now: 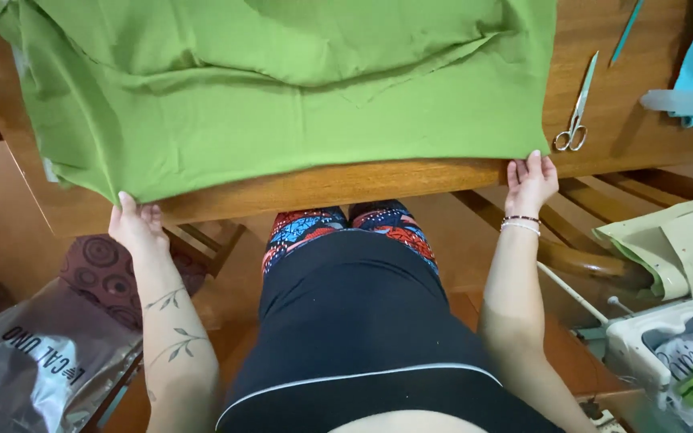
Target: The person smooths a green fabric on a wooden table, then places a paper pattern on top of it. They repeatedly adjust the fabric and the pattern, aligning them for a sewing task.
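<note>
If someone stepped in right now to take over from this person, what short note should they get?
Left hand: grip on the near left corner of the green fabric, at the edge of the wooden table.
Right hand: grip on the fabric's near right corner, at the same table edge.
Fabric: spread over the table with its near hem along the front edge; a folded layer lies bunched towards the back.
Scissors: shut, lying on the table to the right of the fabric, untouched.
Done: near edge pulled fairly straight. Left: the back folds are not flat.
</note>
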